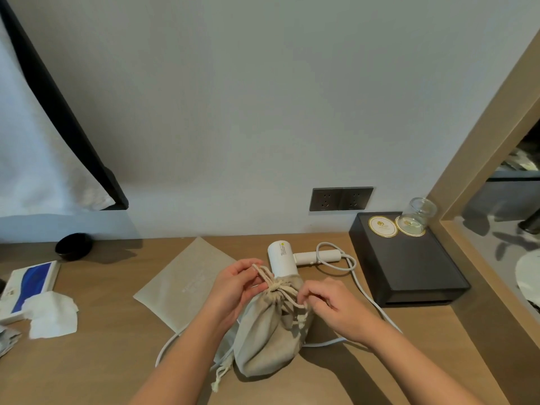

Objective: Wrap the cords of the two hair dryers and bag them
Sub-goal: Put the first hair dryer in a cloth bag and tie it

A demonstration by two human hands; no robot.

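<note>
— What is the person doing with that bulging beige linen drawstring bag (268, 331)?

— Closing it, I'd say. It stands in the middle of the wooden tabletop (117, 361), neck gathered tight and tipped toward twelve o'clock. From its fullness I'd guess one dryer is already inside.

— And the hands?

— The left hand (233, 287) is at ten o'clock from the neck. Its fingers (251, 266) are pressed together, pinching the loose ends of the cream rope drawstring (264, 274) and drawing them up and away. The right hand (330, 305) sits at three o'clock, fingers (306, 299) curled in and nipping the drawstring where it leaves the neck. Pulling from opposite sides is what cinches the mouth.

— So where's the other one?

— The white hair dryer (282, 255) lies at twelve o'clock, just beyond the bag. Its long white cord (350, 264) is unwrapped: it loops by the handle, trails toward five o'clock past the right wrist, and comes out again at eight o'clock.

— Is there a bag for it?

— A flat beige cloth bag (187, 282) lies empty at ten o'clock, within easy reach. I'd call the job about half done.
</note>
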